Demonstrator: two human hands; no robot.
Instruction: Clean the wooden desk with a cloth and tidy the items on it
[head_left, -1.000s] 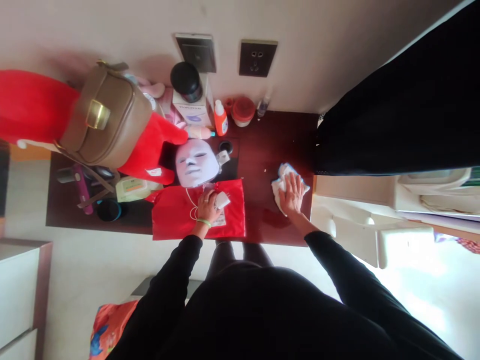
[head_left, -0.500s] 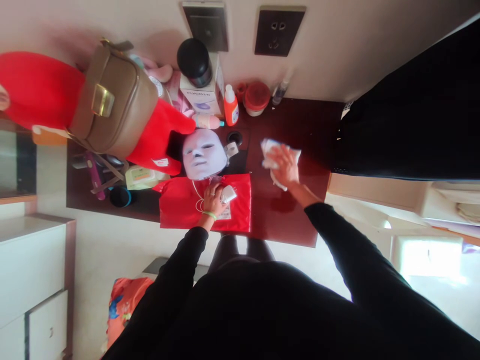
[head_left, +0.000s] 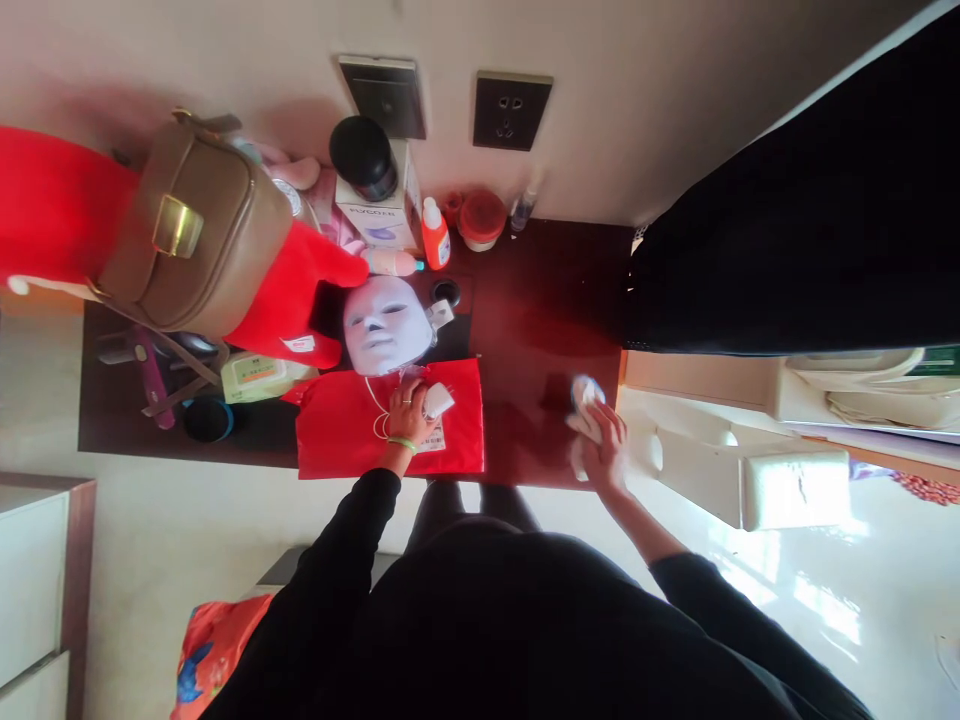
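Observation:
My right hand (head_left: 607,440) is closed on a crumpled white wipe (head_left: 586,400) at the right front edge of the dark red tabletop (head_left: 547,310). The wipe is bunched under the fingers and slightly blurred. My left hand (head_left: 409,412), with a ring and a green bracelet, rests over a shiny red plastic bag (head_left: 330,430). Its fingers are curled against a small white block-shaped object (head_left: 439,401), whose exact kind I cannot make out. A thin white cord loops beside that hand. Just behind the bag lies a white face mask (head_left: 384,328).
A taupe handbag (head_left: 214,220) sits on red fabric at the left, near a wipes pack (head_left: 259,377). Along the wall stand a white box (head_left: 382,215) with a black-capped item on top, an orange bottle (head_left: 436,238) and a red-lidded tub (head_left: 481,220). Black cloth (head_left: 795,220) hangs at right.
My right hand has moved the wipe from the middle of the bare tabletop toward me and right, to the front corner. My left hand stays on the red bag. The view has shifted slightly.

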